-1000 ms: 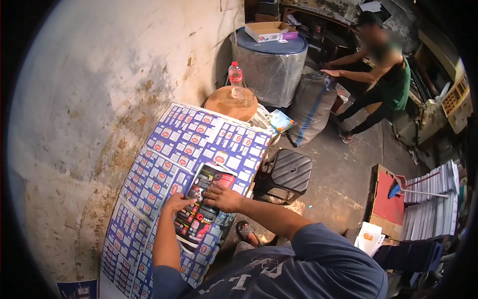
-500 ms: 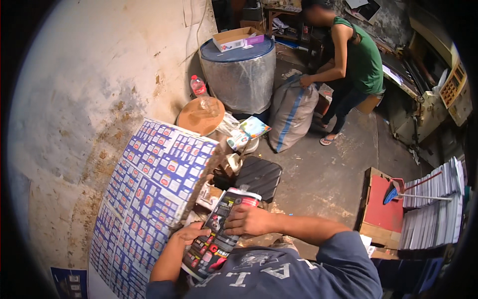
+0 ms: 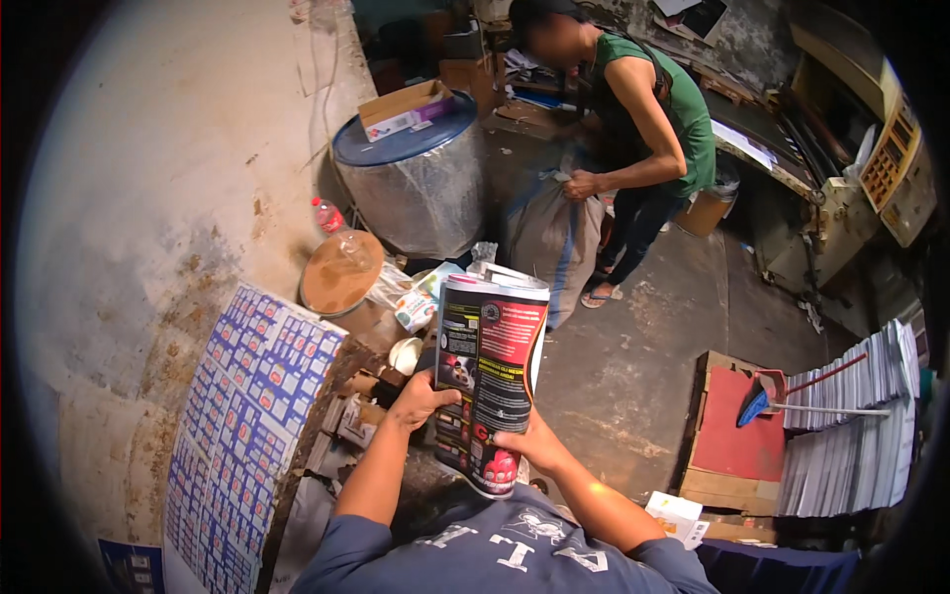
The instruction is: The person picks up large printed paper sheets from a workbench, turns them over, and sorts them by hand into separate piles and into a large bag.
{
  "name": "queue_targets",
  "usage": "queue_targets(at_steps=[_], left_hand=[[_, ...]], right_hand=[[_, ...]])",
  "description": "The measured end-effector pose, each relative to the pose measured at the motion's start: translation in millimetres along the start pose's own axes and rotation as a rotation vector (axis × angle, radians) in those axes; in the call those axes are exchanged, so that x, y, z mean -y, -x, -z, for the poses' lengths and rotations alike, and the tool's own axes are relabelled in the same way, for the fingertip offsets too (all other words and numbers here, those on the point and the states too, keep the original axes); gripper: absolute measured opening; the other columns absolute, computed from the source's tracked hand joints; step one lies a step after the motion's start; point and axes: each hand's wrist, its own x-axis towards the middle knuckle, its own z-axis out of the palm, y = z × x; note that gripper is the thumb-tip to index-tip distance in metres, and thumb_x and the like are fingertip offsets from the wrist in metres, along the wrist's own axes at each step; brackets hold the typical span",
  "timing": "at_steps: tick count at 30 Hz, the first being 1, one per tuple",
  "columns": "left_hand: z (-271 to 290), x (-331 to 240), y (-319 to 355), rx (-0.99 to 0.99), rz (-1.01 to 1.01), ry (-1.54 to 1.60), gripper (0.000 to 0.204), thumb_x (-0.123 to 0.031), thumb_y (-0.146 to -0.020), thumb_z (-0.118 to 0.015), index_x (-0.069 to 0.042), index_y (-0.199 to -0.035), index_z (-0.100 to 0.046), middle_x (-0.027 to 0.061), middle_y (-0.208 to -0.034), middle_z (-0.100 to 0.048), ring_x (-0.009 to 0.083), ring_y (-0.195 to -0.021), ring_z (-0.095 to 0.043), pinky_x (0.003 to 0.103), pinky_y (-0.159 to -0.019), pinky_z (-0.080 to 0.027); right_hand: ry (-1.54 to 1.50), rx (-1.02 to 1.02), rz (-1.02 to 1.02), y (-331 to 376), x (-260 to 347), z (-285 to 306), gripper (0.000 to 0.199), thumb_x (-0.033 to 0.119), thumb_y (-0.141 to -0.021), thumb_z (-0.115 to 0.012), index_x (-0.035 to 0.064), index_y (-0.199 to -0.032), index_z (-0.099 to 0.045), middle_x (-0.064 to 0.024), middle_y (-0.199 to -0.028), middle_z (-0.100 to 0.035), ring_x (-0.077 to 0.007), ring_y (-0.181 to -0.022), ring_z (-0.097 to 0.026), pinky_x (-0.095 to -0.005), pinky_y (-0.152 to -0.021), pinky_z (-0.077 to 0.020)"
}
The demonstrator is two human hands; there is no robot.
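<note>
Upright in front of my chest I hold a bent bundle of glossy printed sheets [image 3: 492, 346], black with red panels and small pictures. It curves lengthwise, and several layered edges show at its top. My left hand [image 3: 424, 401] grips its left edge, thumb lying across the front. Lower on the right edge, my right hand [image 3: 527, 439] is closed on it with the thumb on the front; most of its fingers are hidden behind. Left of my left arm stands a slanted pile topped with blue-and-white printed sheets [image 3: 242, 396].
Ahead, a person in a green top [image 3: 683, 129] grasps a large sack [image 3: 539, 243]. A wrapped drum [image 3: 416, 198] bears an open carton [image 3: 406, 111]. Nearer are a round wooden top [image 3: 341, 272] and a bottle [image 3: 327, 215]. Paper stacks [image 3: 846, 455] and a red board [image 3: 737, 426] stand right.
The bundle has come up and away from my lap, turning more upright. My right hand has shifted from its upper part to its lower right edge. The other person leans further left over the sack.
</note>
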Motion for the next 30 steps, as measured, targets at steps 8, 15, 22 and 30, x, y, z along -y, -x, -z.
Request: queue_targets(at_steps=[8,15,22,30], left_hand=[[-23.7,24.6,-105.5,-0.142,-0.237,0.051,0.038,0.007,-0.074,-0.074,0.001,-0.110,-0.064,0.0070,-0.106,-0.068,0.0168,-0.096,-0.064,0.031,-0.087,-0.051],[-31.3,6.9,-228.8,0.020,-0.059,0.065,0.054,0.000,-0.075,-0.078,-0.001,-0.124,-0.054,0.0088,-0.114,-0.065,0.0181,-0.100,-0.062,0.032,-0.090,-0.050],[-12.4,-3.5,-381.1,-0.002,-0.119,-0.276,0.110,-0.026,-0.067,-0.089,-0.007,-0.150,-0.018,0.0158,-0.147,-0.037,0.0282,-0.135,-0.038,0.040,-0.107,-0.035],[50.2,-4.7,-546.5,-0.442,-0.075,-1.227,0.089,-0.042,-0.078,-0.072,-0.003,-0.146,-0.030,0.0195,-0.153,-0.028,0.0364,-0.140,-0.029,0.047,-0.111,-0.030]], right_hand=[[0.930,-0.108,0.141,-92.5,80.2,95.8,0.091,0.021,-0.064,-0.090,0.0007,-0.137,-0.039,-0.0134,-0.125,-0.058,-0.0214,-0.116,-0.055,-0.0355,-0.100,-0.0429],[0.624,-0.230,-0.070,-171.4,124.5,159.8,0.058,0.014,-0.069,-0.085,0.0011,-0.120,-0.059,-0.0111,-0.107,-0.070,-0.0182,-0.097,-0.066,-0.0334,-0.089,-0.0508],[0.762,-0.518,-0.024,-209.5,183.0,234.2,0.025,-0.001,-0.074,-0.073,0.0003,-0.099,-0.070,-0.0033,-0.080,-0.070,-0.0079,-0.064,-0.060,-0.0257,-0.057,-0.0484],[0.898,-0.455,-0.096,-282.5,234.9,320.1,0.022,-0.006,-0.076,-0.069,-0.0020,-0.097,-0.069,-0.0039,-0.089,-0.071,-0.0120,-0.078,-0.064,-0.0270,-0.073,-0.0514]])
